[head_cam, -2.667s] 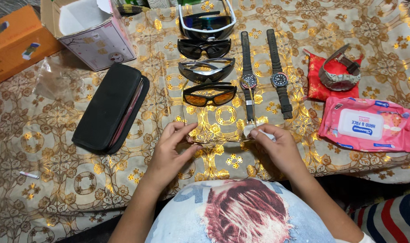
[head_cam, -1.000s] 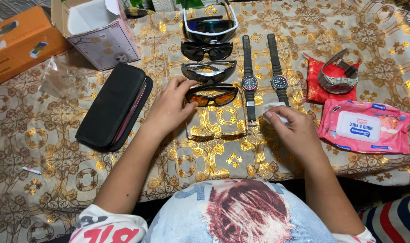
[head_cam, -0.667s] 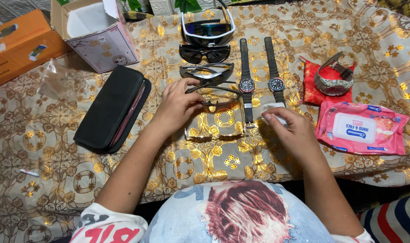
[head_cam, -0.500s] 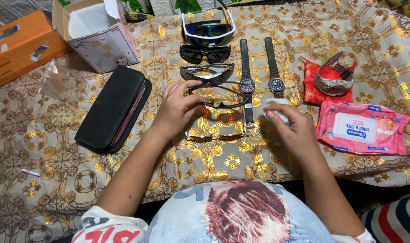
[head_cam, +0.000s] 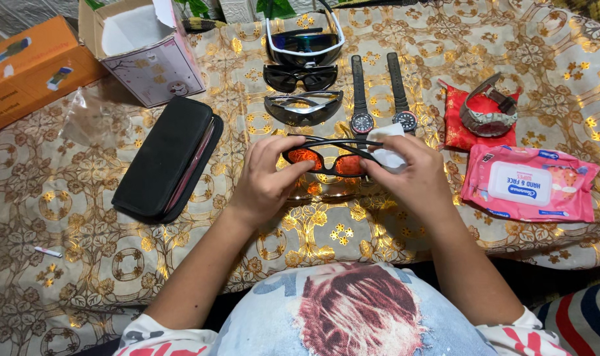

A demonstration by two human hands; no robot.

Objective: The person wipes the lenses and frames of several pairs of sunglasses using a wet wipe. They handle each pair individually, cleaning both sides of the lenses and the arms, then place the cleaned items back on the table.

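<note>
My left hand [head_cam: 265,179] grips the left end of black-framed sunglasses with orange lenses [head_cam: 326,161], lifted off the cloth. My right hand [head_cam: 413,177] holds their right end together with a folded white wipe [head_cam: 387,153]. A pair of clear rimless glasses [head_cam: 326,192] lies on the gold patterned cloth just beneath the sunglasses, mostly hidden by my hands.
Beyond my hands lie silver sunglasses [head_cam: 303,107], black sunglasses [head_cam: 300,76] and white-framed ones [head_cam: 304,39], two black wristwatches [head_cam: 362,99] [head_cam: 400,95], a grey watch on a red pouch [head_cam: 485,112], a pink wipes pack [head_cam: 530,183], a black case [head_cam: 168,155] and boxes [head_cam: 145,49].
My left hand set the clear glasses down, reached to the orange-lens sunglasses and lifted them toward me. My right hand with the wipe came in to meet their right end.
</note>
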